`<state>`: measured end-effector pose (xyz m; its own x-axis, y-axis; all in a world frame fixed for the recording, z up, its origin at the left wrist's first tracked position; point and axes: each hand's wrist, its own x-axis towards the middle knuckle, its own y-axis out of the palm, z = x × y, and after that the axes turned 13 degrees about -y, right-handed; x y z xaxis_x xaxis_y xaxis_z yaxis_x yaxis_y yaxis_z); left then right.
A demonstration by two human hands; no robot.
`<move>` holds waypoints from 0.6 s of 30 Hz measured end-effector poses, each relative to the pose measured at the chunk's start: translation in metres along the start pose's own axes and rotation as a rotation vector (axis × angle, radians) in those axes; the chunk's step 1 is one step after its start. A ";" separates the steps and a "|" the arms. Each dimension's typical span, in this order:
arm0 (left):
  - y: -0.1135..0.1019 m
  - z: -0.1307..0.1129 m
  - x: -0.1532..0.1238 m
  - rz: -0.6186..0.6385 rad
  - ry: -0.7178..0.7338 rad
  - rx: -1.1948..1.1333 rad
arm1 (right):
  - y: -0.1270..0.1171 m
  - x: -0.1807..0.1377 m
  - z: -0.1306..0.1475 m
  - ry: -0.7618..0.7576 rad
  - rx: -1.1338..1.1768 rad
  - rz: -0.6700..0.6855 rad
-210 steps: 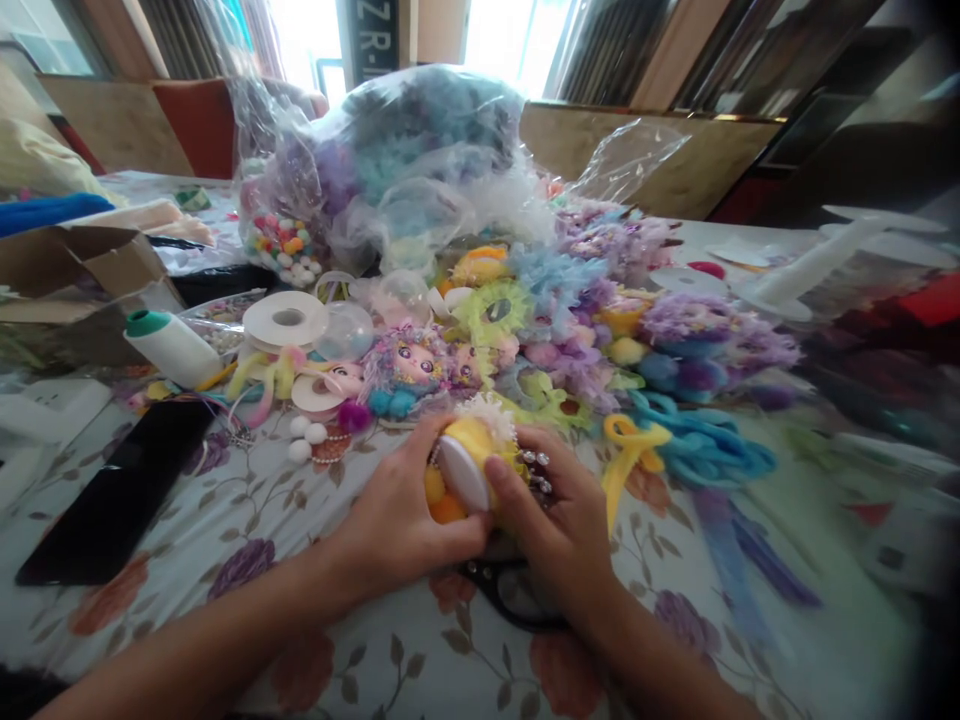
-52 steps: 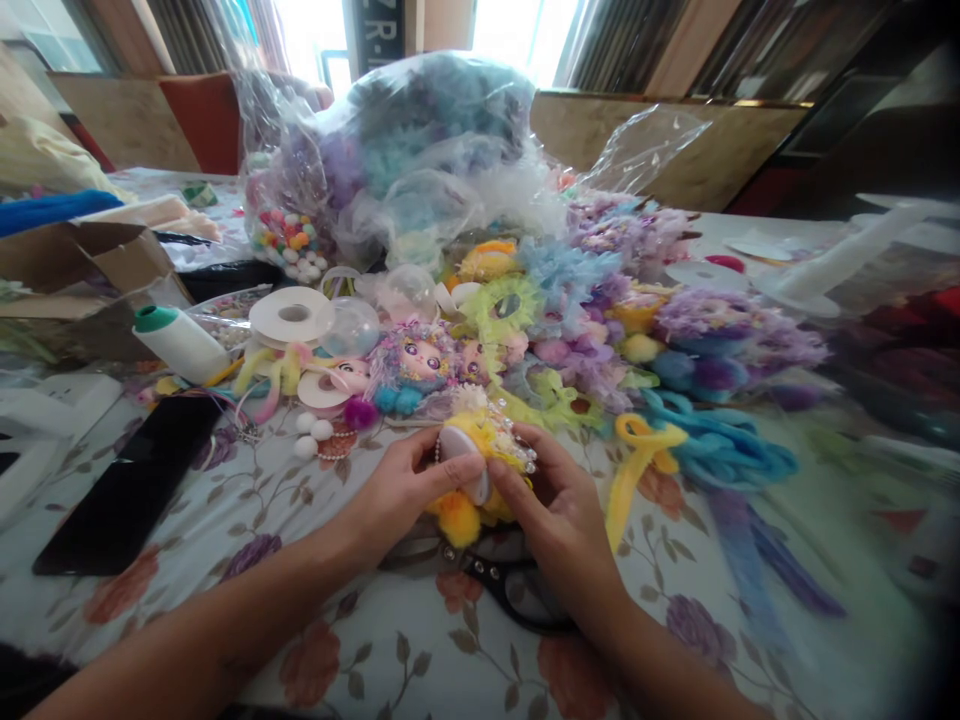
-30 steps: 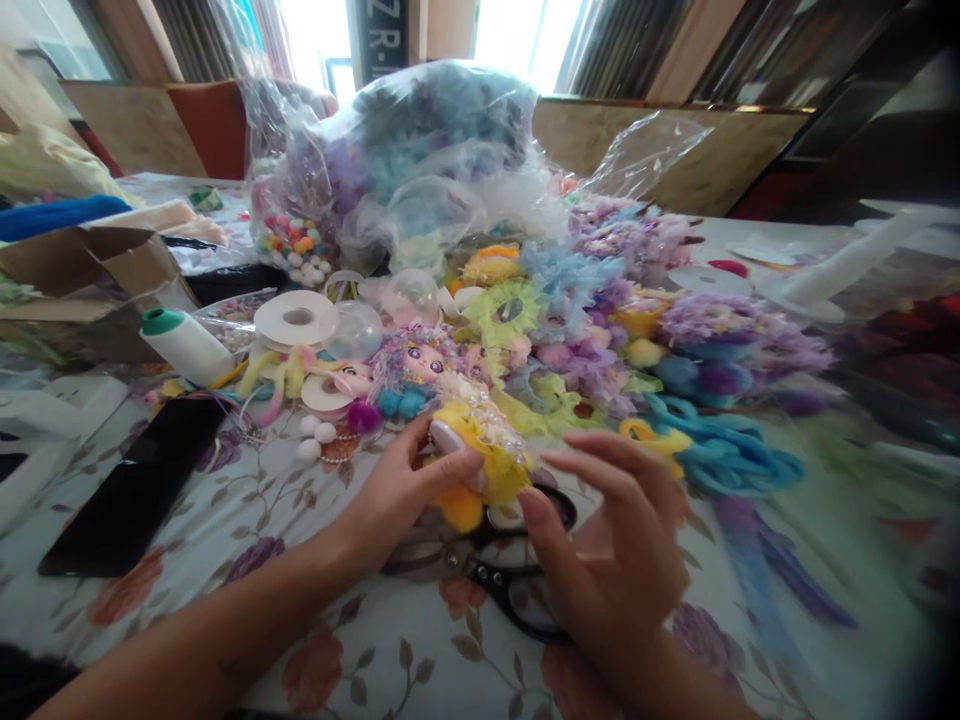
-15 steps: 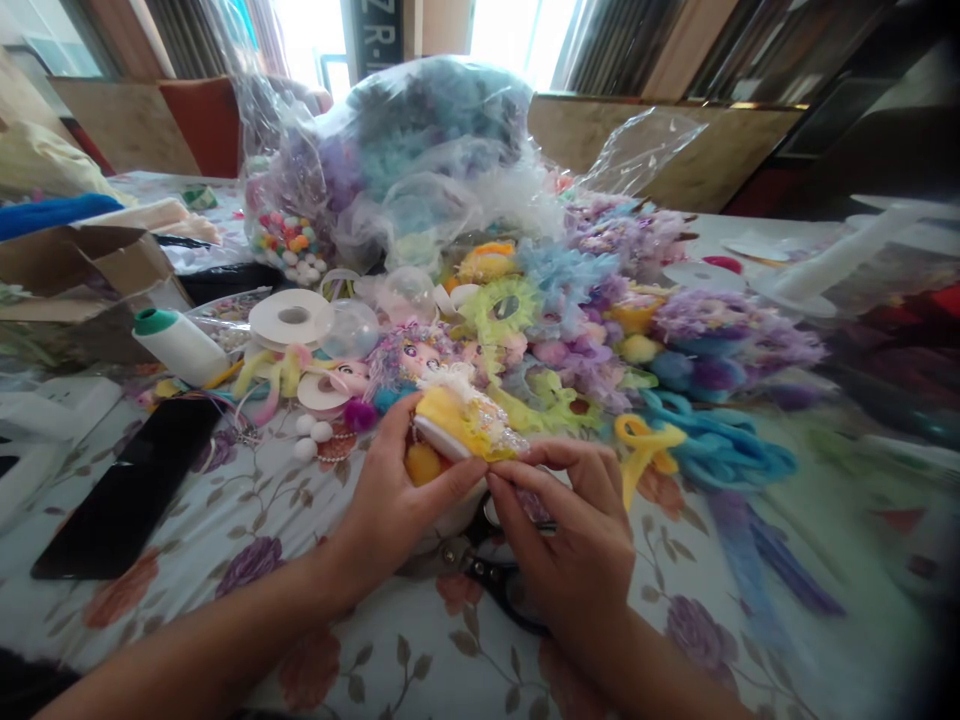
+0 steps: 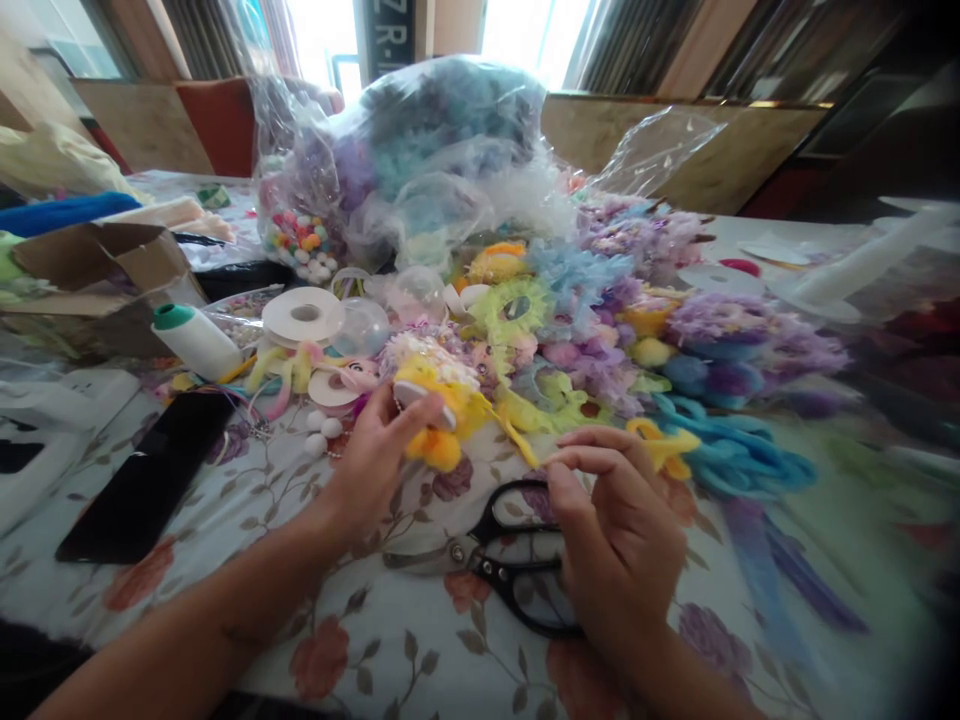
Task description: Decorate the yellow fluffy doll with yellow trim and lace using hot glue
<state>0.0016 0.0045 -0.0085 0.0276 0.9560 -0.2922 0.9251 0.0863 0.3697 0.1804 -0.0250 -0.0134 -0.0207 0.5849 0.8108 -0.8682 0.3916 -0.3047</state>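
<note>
My left hand (image 5: 375,440) is closed around a small doll ornament (image 5: 442,385) with pale curly hair, a yellow ruffled skirt and a white oval underside. Orange-yellow pompoms (image 5: 435,450) hang below it, and its face is hidden. From the skirt a narrow yellow ribbon (image 5: 516,438) stretches right, toward my right hand (image 5: 615,510). The thumb and forefinger of that hand are pinched at the ribbon's far end; the exact grip is too small to see clearly. Under and beside the right hand, black-handled scissors (image 5: 487,565) lie on the flowered tablecloth (image 5: 405,620).
A black phone (image 5: 146,480) lies at left, near a white thread cone (image 5: 196,342) and a ribbon spool (image 5: 301,315). Behind the hands spreads a pile of ruffles, pompoms and dolls, with a big clear plastic bag (image 5: 450,130). Blue fuzzy strips (image 5: 735,445) lie at right.
My right hand has moved right and down, away from the doll, and the yellow ribbon now stretches out. My left hand has shifted left and tilted the doll; more of the scissors shows.
</note>
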 end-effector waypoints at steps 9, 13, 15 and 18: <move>-0.007 -0.006 0.007 0.067 0.009 -0.165 | 0.007 -0.001 -0.011 0.413 0.215 0.150; 0.001 -0.004 -0.003 0.153 -0.056 -0.130 | 0.012 -0.001 -0.012 0.520 0.340 0.331; 0.004 -0.003 -0.006 0.173 -0.093 -0.118 | 0.015 0.000 -0.010 0.552 0.422 0.424; 0.005 -0.002 -0.007 0.205 -0.129 -0.131 | 0.013 0.003 -0.010 0.576 0.443 0.344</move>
<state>0.0048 -0.0010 -0.0029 0.2646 0.9145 -0.3062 0.8385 -0.0613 0.5415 0.1736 -0.0108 -0.0195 -0.1693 0.9433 0.2857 -0.9781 -0.1251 -0.1664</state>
